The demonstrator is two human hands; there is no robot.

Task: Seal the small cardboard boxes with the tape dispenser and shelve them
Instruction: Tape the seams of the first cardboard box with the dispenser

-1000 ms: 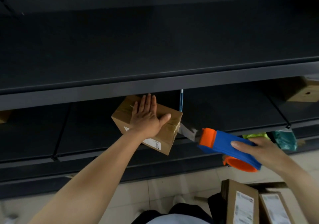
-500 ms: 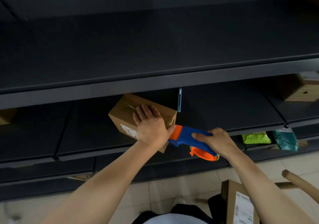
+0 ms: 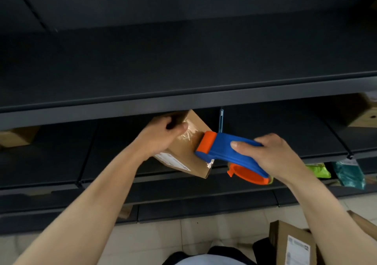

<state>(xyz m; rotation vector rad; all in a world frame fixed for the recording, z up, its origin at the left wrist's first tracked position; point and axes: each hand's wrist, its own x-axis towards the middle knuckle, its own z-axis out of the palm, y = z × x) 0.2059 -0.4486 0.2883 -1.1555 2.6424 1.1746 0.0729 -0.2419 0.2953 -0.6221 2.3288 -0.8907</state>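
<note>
While left hand [image 3: 161,136] grips small cardboard box [image 3: 183,158] by far edge, bracing it on shelf [image 3: 255,134], centre: right hand [image 3: 271,154] wrapped round tape dispenser [image 3: 226,148], front end pressed on box top, probably taping seam.

- The shelves [image 3: 183,99] are dim, almost black, and their recesses swallow detail.
- Light falls from above and behind the person. The forearms [image 3: 102,193] and the floor [image 3: 163,240] tiles look pale and bright.
- The clear tape [image 3: 187,136] on the cardboard box [image 3: 183,152] throws a white glare patch.
- The box's far end sinks into shadow under the upper shelf.
- The tape dispenser [image 3: 230,148] is saturated and fairly sharp.
- Shelf edges bow with wide-angle distortion, the right edge is soft, and label print is unreadable.
</note>
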